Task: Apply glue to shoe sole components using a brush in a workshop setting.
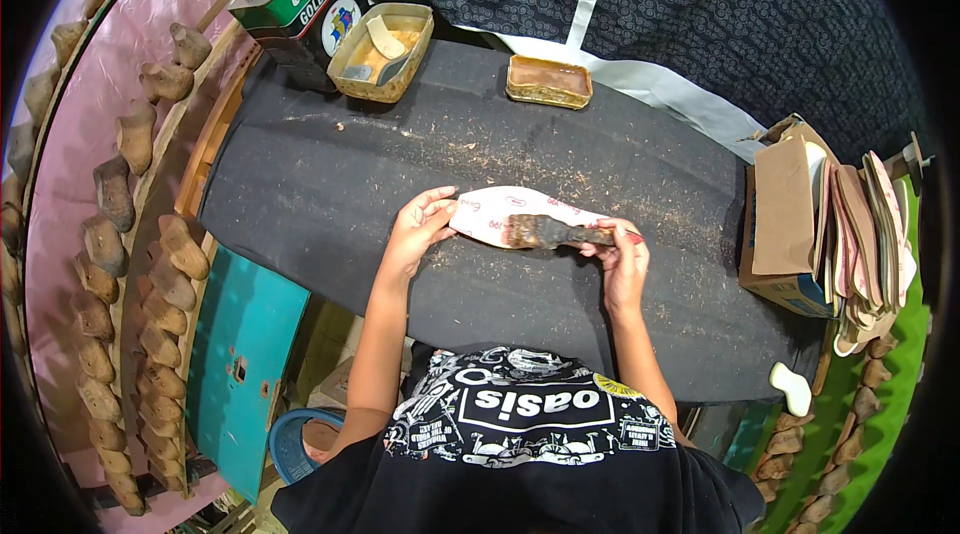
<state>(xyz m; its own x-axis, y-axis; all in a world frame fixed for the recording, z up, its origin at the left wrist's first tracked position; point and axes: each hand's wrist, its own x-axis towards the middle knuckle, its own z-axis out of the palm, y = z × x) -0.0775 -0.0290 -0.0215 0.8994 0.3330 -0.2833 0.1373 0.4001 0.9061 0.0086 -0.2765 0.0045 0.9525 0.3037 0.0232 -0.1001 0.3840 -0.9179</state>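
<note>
Over a dark table (pixel 330 169), the left hand (pixel 412 237) pinches a sole (pixel 490 209); the right hand (pixel 624 269), gripping a brush (pixel 548 231), should stroke evenly.

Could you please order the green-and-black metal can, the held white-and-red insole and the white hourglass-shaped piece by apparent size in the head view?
Largest to smallest:
1. Can
2. Insole, partly covered by the dark-bristled brush
3. White piece

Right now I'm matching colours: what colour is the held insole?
The insole: pinkish white, red print; head view.
</note>
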